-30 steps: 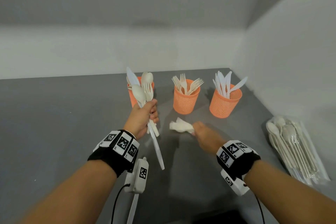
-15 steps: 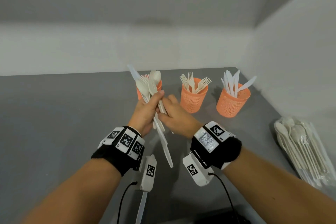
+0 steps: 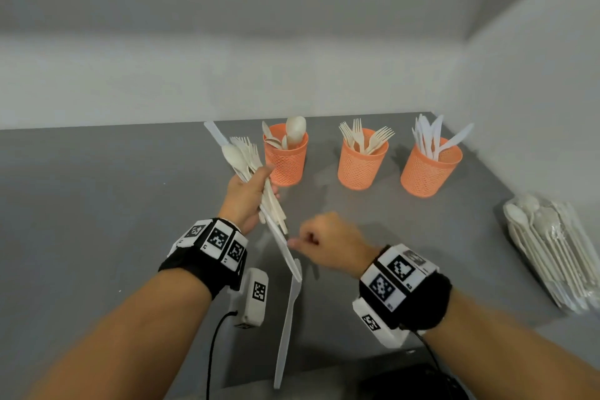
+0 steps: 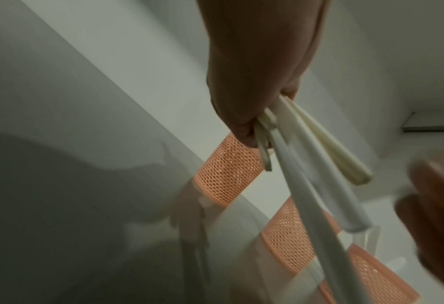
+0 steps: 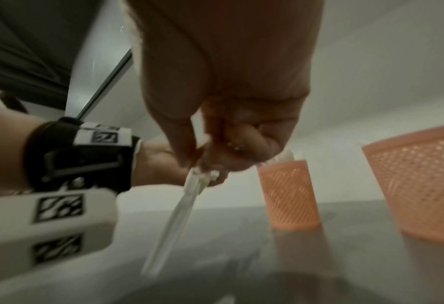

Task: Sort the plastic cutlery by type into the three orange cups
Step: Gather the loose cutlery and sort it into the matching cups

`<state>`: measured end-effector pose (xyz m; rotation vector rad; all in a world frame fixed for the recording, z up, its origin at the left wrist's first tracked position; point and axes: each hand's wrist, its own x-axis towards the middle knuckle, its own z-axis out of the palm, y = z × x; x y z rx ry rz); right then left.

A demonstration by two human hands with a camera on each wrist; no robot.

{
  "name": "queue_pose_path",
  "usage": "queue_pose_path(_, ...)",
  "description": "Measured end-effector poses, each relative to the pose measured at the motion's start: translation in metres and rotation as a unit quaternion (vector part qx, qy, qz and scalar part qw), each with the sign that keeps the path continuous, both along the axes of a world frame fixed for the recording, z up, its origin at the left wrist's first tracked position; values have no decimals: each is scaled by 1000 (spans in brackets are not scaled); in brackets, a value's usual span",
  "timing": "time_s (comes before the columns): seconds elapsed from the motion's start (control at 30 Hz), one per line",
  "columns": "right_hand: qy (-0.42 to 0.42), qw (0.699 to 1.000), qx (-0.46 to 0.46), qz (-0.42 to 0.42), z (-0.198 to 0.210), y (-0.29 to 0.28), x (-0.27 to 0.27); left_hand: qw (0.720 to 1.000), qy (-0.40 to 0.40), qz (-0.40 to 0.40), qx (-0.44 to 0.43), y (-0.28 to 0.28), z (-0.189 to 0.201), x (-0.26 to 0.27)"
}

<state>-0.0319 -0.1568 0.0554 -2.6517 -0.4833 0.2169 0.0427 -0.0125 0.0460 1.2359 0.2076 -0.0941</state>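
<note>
Three orange mesh cups stand in a row at the back: spoons (image 3: 285, 159), forks (image 3: 362, 162), knives (image 3: 430, 172). My left hand (image 3: 259, 185) grips a mixed bundle of cutlery (image 3: 242, 156) just left of the spoon cup, with a white knife, a spoon and several forks fanned upward. Their handles (image 4: 319, 164) stick out below the fist. My right hand (image 3: 293, 242) is curled beside the lower end of the bundle. Its thumb and forefinger pinch a long clear plastic strip (image 5: 179, 207), seemingly a wrapper, which hangs down (image 3: 287, 321).
A pile of wrapped cutlery (image 3: 552, 250) lies at the right edge of the grey table (image 3: 97, 204), against the side wall. A white wall runs behind the cups. Both wrists wear black bands with marker tags.
My right hand left a crumpled white piece on the table, reached up to the bundle, then drew back toward me with the clear strip. The left hand kept holding the bundle.
</note>
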Motion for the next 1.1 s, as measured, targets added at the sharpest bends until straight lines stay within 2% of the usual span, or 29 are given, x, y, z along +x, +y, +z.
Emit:
queue_pose_path(0.1, 97, 981, -151, 80, -19, 17, -25, 999, -18, -26, 12, 5, 1, -3)
queue_pose_path(0.17, 109, 970, -206, 73, -32, 28, -37, 998, -30, -47, 20, 4, 1, -7)
queue_pose_path(0.37, 106, 974, -197, -28, -37, 17, -38, 996, -40, -73, 13, 0, 10, -12)
queue_pose_path(0.57, 107, 958, -247, -94, -51, -22, -21, 996, -27, -85, -29, -10, 16, -16)
queue_pose_path(0.73, 145, 967, -124, -169, -42, -48, -11, 994, -23, -86, -61, -16, 21, -19)
queue_pose_path(0.8, 145, 971, 4, -192, -30, -54, -9, 992, -30, -86, -87, -20, 21, -19)
queue_pose_path(0.87, 139, 950, 172, -219, -14, -51, -10, 989, -37, -82, -113, -26, 22, -18)
queue_pose_path(0.97, 145, 923, 314, -166, 5, -38, -13, 985, -40, -76, -148, -36, 23, -17)
queue_pose_path(1.03, 122, 932, 321, -115, 7, -31, -11, 983, -33, -71, -164, -42, 22, -17)
queue_pose_path(1.1, 91, 932, 336, -100, 3, -30, -7, 982, -25, -68, -176, -47, 22, -16)
